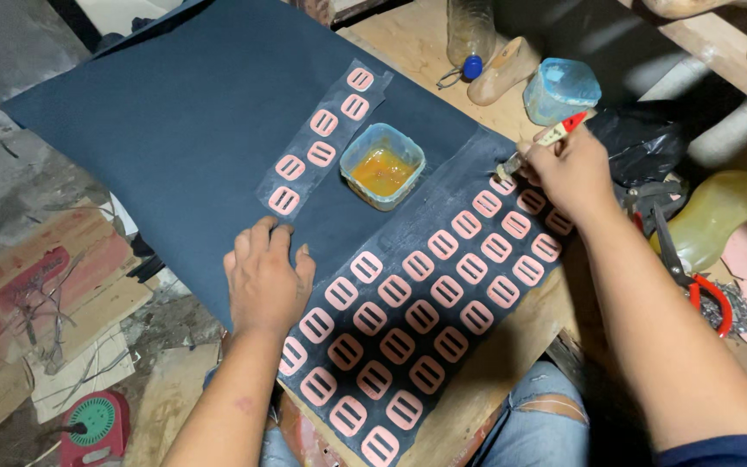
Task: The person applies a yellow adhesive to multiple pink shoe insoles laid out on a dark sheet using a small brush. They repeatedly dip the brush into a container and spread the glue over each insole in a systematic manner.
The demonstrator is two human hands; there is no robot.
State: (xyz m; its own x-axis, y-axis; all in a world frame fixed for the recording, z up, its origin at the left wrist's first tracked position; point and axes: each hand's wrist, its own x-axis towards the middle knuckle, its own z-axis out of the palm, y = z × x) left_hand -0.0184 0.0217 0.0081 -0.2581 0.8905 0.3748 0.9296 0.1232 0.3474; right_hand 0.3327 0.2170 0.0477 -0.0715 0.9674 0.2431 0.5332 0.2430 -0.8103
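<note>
Clearly the left hand (265, 281) lay flat and spread, fingers wide and holding nothing, pressed on the dark sheet (183, 130) just beside the near edge of the dark strip (417, 320); that looked like a way to keep the material from sliding under the brush strokes. The right hand (568, 169) was closed around a small brush (539, 143) with a pale handle and red end, its bristles touching the far corner of the strip near the last pink buckle pieces (443, 294). These pieces sat in neat slanted rows on the strip, close together but apart, which would let the brush pass over each in turn. A second, narrower strip (322, 138) with a single line of the same pink pieces lay farther off on the sheet, out of the way of both hands. The open tub of orange glue (382, 166) stood between the two strips, within easy reach of the brush hand, seemingly for quick dipping. Beyond the sheet, on the wooden surface (408, 39), were a lidded blue tub (561, 88) and a plastic bottle (470, 30); red-handled pliers (693, 277) lay to the right, well apart from the work.
</note>
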